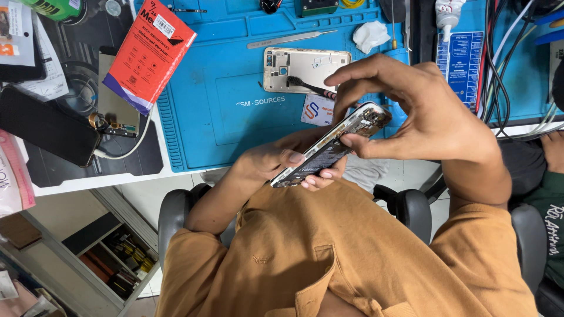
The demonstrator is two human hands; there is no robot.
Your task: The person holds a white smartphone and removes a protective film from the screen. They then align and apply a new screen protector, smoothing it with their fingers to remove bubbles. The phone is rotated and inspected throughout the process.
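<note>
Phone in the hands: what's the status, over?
Left hand cradles opened phone from below. Right hand pinches its top end. Nothing blocks them; back cover lies on blue mat behind.

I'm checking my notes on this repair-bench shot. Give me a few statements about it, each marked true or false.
1. Both hands hold an opened phone. True.
2. The left hand grips the phone's lower end. True.
3. The right hand holds a screwdriver. False: its fingers pinch the phone's upper end.
4. The back cover lies on the blue mat. True.
5. The red box sits in the person's lap. False: it leans at the mat's left edge.
</note>
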